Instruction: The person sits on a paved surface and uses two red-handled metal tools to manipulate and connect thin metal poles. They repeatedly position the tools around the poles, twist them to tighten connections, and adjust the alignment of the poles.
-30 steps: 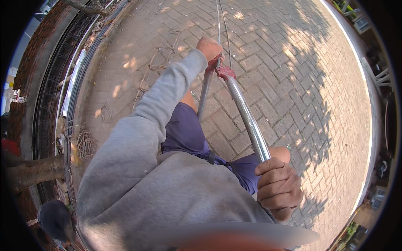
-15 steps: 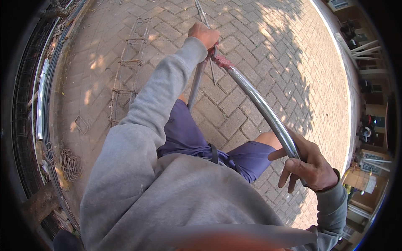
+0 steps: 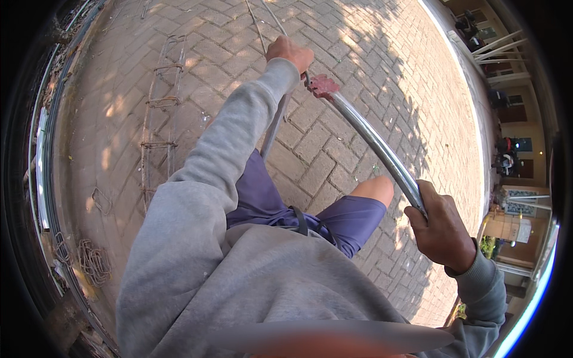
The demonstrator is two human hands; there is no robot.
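Note:
In my right hand (image 3: pixel 441 230), the fingers are wrapped round the end of a shiny tubular handle (image 3: pixel 379 146). This handle belongs to what looks like a long-handled bolt cutter with a red head (image 3: pixel 323 86). Ahead of me, my left hand (image 3: pixel 290 52) is closed beside that head on a thin steel rod (image 3: pixel 273 17), which runs away from me beyond the fist. A second thin rod (image 3: pixel 256 27) slants close by. Below my left wrist a grey bar (image 3: pixel 274 130), apparently the cutter's other handle, slopes down toward my left knee. The fist hides the jaws in part.
On the paving at left lies a long rusty rebar cage (image 3: pixel 161 102). A single wire loop (image 3: pixel 101 201) and a heap of bent wire stirrups (image 3: pixel 94 262) lie nearer me. Long dark bars (image 3: pixel 57 197) line the left edge. Buildings stand at far right.
My right hand has gone from loosely spread fingers to a firm grip on the handle. The handle has swung slightly outward, so the red head sits farther from the left fist.

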